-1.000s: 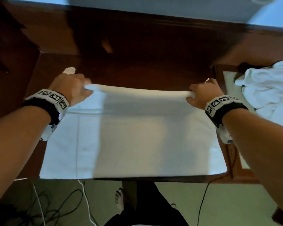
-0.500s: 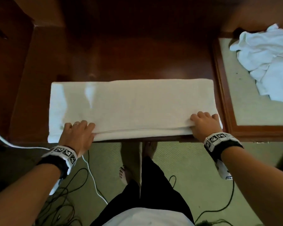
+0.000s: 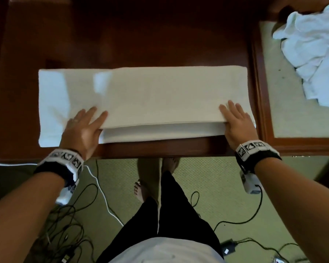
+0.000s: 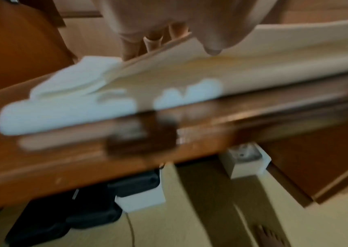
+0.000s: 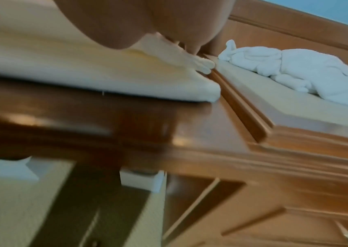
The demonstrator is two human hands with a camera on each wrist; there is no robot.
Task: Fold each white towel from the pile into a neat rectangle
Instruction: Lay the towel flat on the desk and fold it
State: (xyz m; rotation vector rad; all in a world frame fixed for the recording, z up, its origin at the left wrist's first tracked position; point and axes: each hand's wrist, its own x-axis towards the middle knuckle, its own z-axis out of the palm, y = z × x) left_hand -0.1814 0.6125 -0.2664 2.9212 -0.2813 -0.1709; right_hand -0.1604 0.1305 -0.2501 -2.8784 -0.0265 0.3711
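Observation:
A white towel (image 3: 150,92) lies folded into a long rectangle across the dark wooden table (image 3: 160,35), its near edge close to the table's front edge. The upper layer sits a little back from the lower one. My left hand (image 3: 84,126) lies flat on the towel's near left part, fingers straight. My right hand (image 3: 235,118) lies flat on the near right corner, fingers straight. The wrist views, both blurred, show the towel (image 4: 189,78) (image 5: 84,71) under each palm. A crumpled pile of white towels (image 3: 311,54) (image 5: 306,75) sits at the right.
The pile rests on a pale inset surface (image 3: 292,114) framed in wood, right of the table. Below the table edge are green carpet, my bare feet (image 3: 141,188) and several black and white cables (image 3: 103,196). Dark boxes (image 4: 84,208) stand under the table.
One second ago both hands held the towel's far edge lifted. They brought it down toward me, folding the towel in half. Since half a second ago the fingers have spread flat on it.

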